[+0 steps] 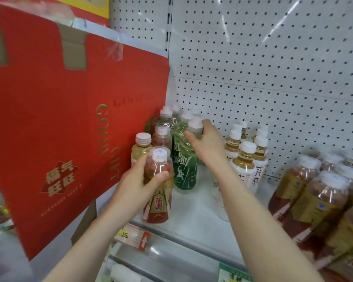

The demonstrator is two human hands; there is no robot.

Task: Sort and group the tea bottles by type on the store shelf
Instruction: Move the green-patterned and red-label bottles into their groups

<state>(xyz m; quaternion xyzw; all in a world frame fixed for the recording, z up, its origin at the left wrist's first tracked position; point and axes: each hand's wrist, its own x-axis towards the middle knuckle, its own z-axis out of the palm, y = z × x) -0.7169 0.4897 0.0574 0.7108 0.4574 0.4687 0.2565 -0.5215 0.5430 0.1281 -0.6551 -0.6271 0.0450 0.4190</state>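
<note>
Head view: at the left, the red gift box [65, 123] leans close over the crowded bottles, and the left hand [140, 185] is closed around the red-labelled tea bottle [158, 186] near the shelf [194, 216] front edge, so a slip could drop it off. To its right, the right hand [207, 142] grips the green tea bottle [184, 169] just under its cap; swinging it could topple the white-labelled bottles [246, 159] further right.

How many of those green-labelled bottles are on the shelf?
4 that I can make out: the front green bottle held by the right hand, and three behind it. More may be hidden behind.
</note>
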